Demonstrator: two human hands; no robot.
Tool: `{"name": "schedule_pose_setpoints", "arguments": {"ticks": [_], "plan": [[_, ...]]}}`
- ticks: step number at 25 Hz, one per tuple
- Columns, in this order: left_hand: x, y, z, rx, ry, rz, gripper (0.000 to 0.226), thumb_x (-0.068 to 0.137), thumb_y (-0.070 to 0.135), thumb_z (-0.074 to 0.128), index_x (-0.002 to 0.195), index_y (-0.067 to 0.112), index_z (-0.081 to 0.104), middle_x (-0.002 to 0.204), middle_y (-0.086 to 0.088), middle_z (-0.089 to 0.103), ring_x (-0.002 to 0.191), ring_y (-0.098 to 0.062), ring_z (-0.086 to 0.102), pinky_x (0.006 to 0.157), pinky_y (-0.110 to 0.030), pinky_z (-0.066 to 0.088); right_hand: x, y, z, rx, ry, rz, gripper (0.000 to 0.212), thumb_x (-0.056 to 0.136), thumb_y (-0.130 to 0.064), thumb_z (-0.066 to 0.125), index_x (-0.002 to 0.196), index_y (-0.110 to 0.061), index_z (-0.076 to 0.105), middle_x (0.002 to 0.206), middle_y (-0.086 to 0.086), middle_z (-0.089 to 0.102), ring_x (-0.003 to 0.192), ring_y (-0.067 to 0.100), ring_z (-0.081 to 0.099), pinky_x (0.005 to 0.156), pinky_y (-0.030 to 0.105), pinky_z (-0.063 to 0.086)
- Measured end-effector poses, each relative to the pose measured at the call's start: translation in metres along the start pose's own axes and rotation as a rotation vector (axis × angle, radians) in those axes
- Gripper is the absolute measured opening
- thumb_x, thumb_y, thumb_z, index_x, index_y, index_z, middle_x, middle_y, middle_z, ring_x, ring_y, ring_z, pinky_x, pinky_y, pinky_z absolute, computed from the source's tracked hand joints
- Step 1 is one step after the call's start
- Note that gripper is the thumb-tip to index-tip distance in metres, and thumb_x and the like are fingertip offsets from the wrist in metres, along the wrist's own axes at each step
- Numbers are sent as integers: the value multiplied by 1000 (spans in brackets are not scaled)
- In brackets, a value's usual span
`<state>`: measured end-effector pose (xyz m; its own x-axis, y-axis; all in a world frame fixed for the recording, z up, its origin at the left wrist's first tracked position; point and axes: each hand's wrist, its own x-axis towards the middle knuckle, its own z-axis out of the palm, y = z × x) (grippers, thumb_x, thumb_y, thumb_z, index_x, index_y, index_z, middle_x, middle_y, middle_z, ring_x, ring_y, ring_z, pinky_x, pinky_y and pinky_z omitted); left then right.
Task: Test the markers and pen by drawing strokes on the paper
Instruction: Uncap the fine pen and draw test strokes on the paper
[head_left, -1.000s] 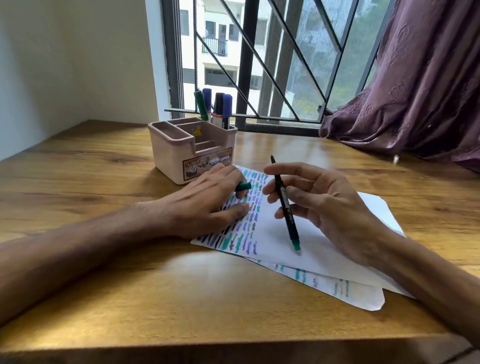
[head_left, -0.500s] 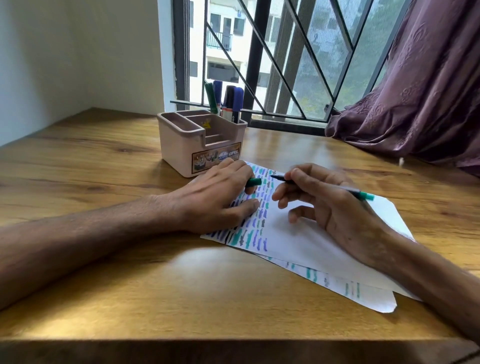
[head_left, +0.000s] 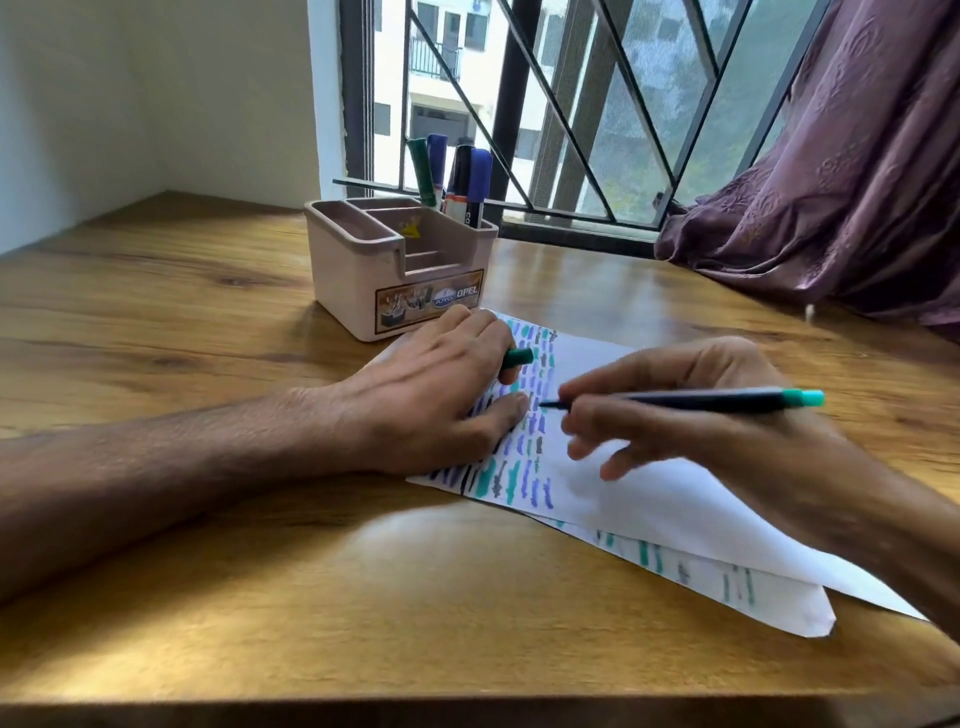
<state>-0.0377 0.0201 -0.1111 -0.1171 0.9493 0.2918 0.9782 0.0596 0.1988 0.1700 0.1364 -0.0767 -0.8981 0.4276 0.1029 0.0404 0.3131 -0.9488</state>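
A white sheet of paper (head_left: 613, 483) lies on the wooden desk, its left part covered with short green, purple and black strokes. My left hand (head_left: 441, 395) rests on that part and holds a green pen cap (head_left: 518, 357) between its fingers. My right hand (head_left: 670, 410) grips a slim black pen (head_left: 696, 401) with a teal end, lying nearly level, its tip pointing left just above the strokes beside my left thumb. Whether the tip touches the paper I cannot tell. A second marked sheet (head_left: 727, 582) pokes out beneath.
A beige desk organiser (head_left: 363, 270) stands behind my left hand with several markers (head_left: 470, 182) upright in its back compartment. A barred window (head_left: 597, 104) and a purple curtain (head_left: 841, 171) are at the back right. A white wall closes the left.
My right hand has turned the pen from upright, teal end down, to nearly level with the tip pointing left, and brought the tip to the strokes. My left hand has stayed on the paper.
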Motion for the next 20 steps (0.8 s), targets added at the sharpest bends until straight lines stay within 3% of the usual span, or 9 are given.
{"name": "schedule_pose_setpoints", "arguments": {"ticks": [3,8,12,16,20], "plan": [[-1,0,1,7,6,3,31,98,56,45,113,29,47,110,11,47,100,-9,40,89,-29,40,-7,4,5,-57,-24,15,13,80,-3,79,92,-2,83,72,22,77,57,21,71,56,25,59],[0,0,1,-14,-1,-16,29,98,55,46,111,29,46,109,11,46,100,-10,39,89,-29,38,4,11,5,-184,19,-111,13,82,10,75,77,0,81,54,8,67,44,15,56,40,22,45],[0,1,0,-13,-15,-28,30,98,56,46,112,29,46,109,11,46,99,-8,39,87,-27,36,1,11,9,-326,-8,-197,14,78,5,81,72,-8,82,56,0,72,49,0,58,47,11,41],[0,1,0,-7,-15,-34,32,98,56,47,114,28,46,110,10,47,100,-9,40,88,-27,38,1,14,8,-372,-21,-241,6,75,-8,77,72,-11,82,61,-1,75,53,-1,62,49,11,43],[0,1,1,3,-1,-29,34,97,55,47,115,26,47,111,9,49,101,-11,42,91,-32,41,1,14,7,-388,-18,-261,6,74,-9,76,72,-11,82,61,-2,75,52,-1,61,48,9,42]]}}
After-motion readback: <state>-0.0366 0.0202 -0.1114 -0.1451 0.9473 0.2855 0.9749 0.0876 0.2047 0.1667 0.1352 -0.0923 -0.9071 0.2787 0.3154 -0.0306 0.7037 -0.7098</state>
